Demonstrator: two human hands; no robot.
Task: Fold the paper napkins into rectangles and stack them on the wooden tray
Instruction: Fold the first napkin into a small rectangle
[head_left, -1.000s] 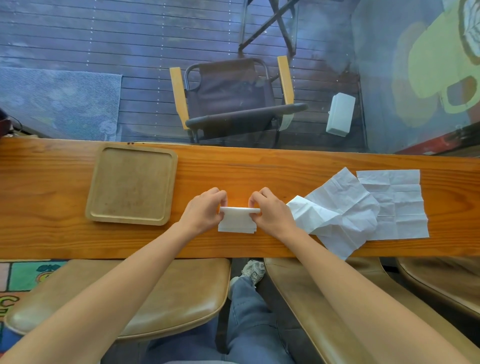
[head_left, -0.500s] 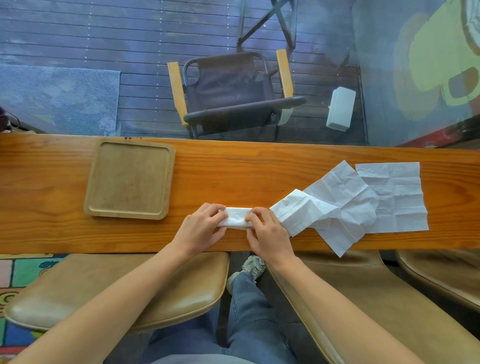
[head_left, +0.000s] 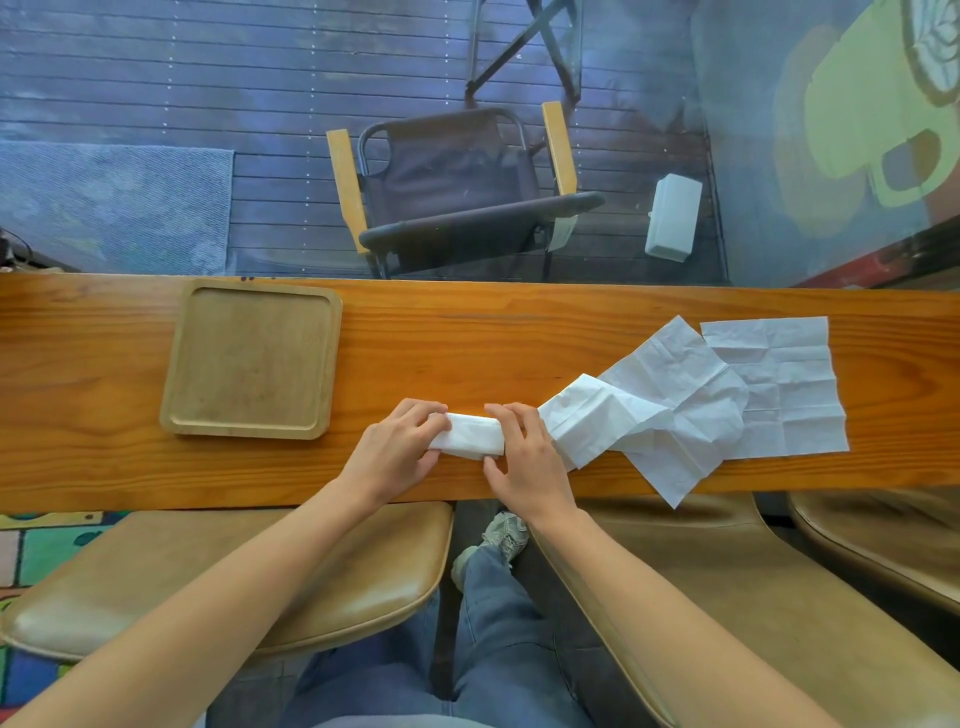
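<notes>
- Two hands meet on one small folded napkin (head_left: 470, 440) near the front edge of the long wooden table (head_left: 467, 338).
- Seen from the head camera, the left hand (head_left: 397, 451) has its fingers bent over the left end of the folded napkin, with the thumb under the near side, so it pinches the paper.
- On the other end, the right hand (head_left: 524, 453) curls its fingers over the top and its thumb sits at the near edge, so it pinches too.
- Between the two hands the napkin is a short white strip lying flat on the wood.
- Just to the right lie loose napkins (head_left: 675, 405), open and crumpled, piled partly on each other. One corner hangs over the front edge of the table, and the nearest one touches the right hand.
- Off to the left sits the wooden tray (head_left: 179, 364), apart from the hands, with no napkin in it.
- Behind the table is a dark chair (head_left: 457, 192) on a plank floor.
- Under the arms are tan padded seats (head_left: 322, 582).
</notes>
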